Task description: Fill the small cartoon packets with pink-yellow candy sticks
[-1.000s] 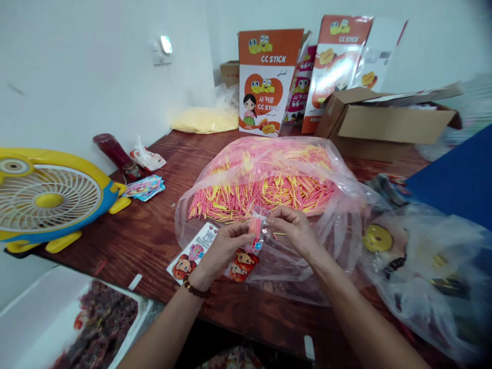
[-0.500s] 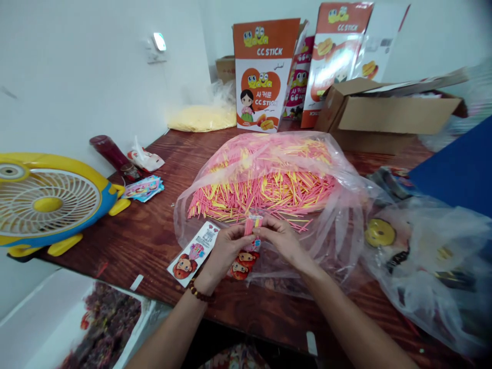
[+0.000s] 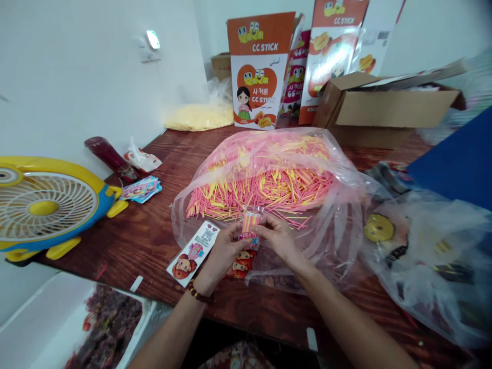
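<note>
Carton point(image 3: 259, 72), upper centre of the frame: the orange header carries "CC STICK" in white beneath a yellow cartoon-letter logo. Arabic script stands below the header. Inside the red heart, I read the logo again, Korean characters and a second "CC STICK".

Tall carton point(image 3: 333, 59), upper right: "CC STICK" appears on its orange header, under the same logo.

Pink carton point(image 3: 295, 77), between these two: Korean characters are visible; the line below them is partly covered.

Printed card point(image 3: 193, 251), lower centre-left: "STICK" on a pink emblem; the small print is too fine for me to read.
</note>
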`<state>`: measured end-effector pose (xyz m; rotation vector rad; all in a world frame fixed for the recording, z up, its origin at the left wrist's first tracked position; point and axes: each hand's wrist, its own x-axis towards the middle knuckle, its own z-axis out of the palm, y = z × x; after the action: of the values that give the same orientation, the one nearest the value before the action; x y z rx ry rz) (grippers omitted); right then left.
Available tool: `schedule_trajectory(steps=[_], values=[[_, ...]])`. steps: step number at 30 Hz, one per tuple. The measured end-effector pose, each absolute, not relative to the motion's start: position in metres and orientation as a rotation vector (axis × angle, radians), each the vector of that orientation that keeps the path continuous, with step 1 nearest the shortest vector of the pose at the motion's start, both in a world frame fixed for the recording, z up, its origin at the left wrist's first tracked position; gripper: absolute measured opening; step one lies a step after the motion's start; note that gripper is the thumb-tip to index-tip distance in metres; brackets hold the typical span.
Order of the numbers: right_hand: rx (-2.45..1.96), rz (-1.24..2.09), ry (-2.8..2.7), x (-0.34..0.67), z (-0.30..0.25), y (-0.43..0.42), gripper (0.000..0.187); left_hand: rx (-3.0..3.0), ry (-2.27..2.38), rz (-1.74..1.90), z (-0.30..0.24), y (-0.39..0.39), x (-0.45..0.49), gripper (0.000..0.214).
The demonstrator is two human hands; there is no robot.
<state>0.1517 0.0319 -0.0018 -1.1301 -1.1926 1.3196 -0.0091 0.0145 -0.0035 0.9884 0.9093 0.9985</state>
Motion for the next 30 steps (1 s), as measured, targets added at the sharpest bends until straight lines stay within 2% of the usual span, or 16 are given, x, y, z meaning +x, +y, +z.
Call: schedule_trajectory(steps=[4, 8, 18, 24, 30], values=[[-1.078, 1.462, -1.222, 0.153, -0.004, 0.033, 0.024, 0.940, 0.920, 0.965, -0.002, 0.014, -0.011, 0.036], [-1.123, 1.359, -1.261, 0.153, -0.009, 0.033, 0.022, 0.899, 0.907, 0.941, -0.001, 0.014, -0.011, 0.043], [-1.051, 1.427, -1.262, 0.156, -0.010, 0.031, 0.026, 0.917, 0.972, 0.868, -0.001, 0.013, -0.012, 0.037], [-1.111, 1.332, -1.227, 0.155, -0.023, 0.034, 0.018, 0.870, 1.014, 0.888, -0.004, 0.014, -0.007, 0.034], [-1.042, 1.472, -1.166, 0.157, -0.019, 0.030, 0.021, 0.961, 0.996, 0.858, -0.002, 0.012, -0.012, 0.035]])
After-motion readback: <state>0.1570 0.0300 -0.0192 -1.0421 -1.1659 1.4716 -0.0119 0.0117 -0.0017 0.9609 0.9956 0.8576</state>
